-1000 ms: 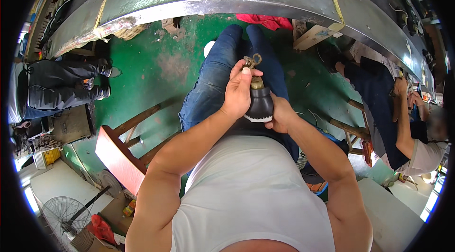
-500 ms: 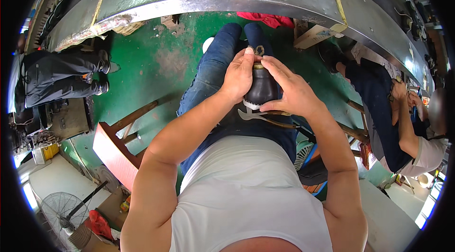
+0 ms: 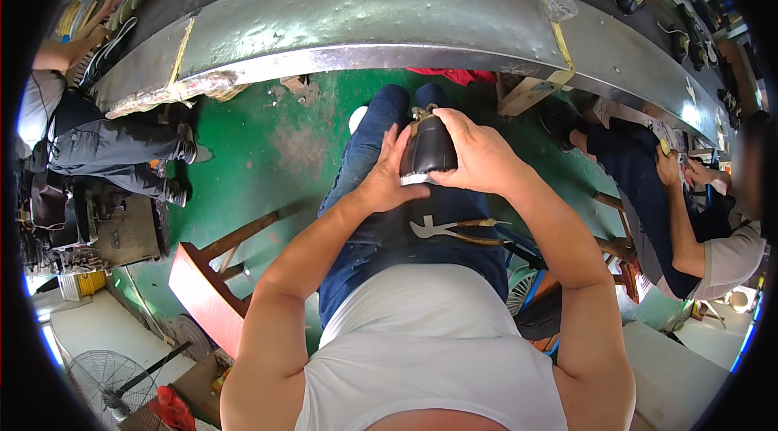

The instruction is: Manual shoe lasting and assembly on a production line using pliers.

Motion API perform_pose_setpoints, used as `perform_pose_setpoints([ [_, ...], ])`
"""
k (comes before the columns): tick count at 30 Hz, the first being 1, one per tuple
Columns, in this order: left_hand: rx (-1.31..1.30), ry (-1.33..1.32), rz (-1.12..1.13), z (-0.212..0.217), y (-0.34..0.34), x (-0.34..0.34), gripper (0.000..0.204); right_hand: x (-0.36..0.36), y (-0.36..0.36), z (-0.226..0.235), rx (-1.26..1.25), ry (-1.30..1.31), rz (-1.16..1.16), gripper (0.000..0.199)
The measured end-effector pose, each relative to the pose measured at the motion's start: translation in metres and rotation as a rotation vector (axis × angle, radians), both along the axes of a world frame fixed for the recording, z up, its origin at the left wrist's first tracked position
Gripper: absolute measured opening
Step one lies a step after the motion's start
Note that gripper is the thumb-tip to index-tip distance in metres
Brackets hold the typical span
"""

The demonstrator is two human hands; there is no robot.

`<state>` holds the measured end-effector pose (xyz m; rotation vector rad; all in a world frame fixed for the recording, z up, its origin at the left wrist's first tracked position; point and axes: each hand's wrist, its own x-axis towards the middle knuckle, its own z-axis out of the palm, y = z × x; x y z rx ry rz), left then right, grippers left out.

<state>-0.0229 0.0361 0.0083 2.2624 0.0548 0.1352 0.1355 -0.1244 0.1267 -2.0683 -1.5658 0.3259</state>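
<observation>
A black leather shoe (image 3: 430,147) with a pale lower edge is held above my knees, between both hands. My left hand (image 3: 382,177) is closed against its left side, fingers up along it and thumb below. Wrapped round the right side is my right hand (image 3: 480,157), its thumb near the pale edge. Yellowish material shows at the shoe's far end, partly hidden by my fingers. Across my dark-covered lap lies a pair of lasting pincers (image 3: 454,229) with a broad metal head and yellowish handles.
A long metal-edged workbench (image 3: 348,18) stands ahead, with a clear plastic cup (image 3: 559,5) and several dark shoes on it. One person (image 3: 689,212) sits at the right, another (image 3: 113,143) stands at the left. A wooden stool (image 3: 209,293) and a fan (image 3: 109,386) are left.
The shoe has turned in my hands and shifted slightly left. My left hand has moved down from its top to its side. The pincers now show more fully; the view has tilted up.
</observation>
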Motion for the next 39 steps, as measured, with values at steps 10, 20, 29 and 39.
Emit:
perform_pose_setpoints([
  [10,-0.655,-0.024,0.342,0.013,0.011,0.016,0.103,-0.063,-0.103,-0.06,-0.293,-0.009,-0.046,0.072],
  [20,-0.551,0.487,0.167,0.063,0.004,-0.002,0.061,-0.056,-0.181,-0.053,-0.339,0.84,-0.319,0.038],
  [29,-0.468,0.47,0.232,0.018,0.001,-0.008,0.028,-0.073,-0.11,-0.039,-0.378,0.728,-0.343,0.027],
  [39,-0.838,0.485,0.011,0.025,-0.011,-0.047,0.092,-0.059,-0.094,-0.022,-0.327,0.135,-0.057,0.051],
])
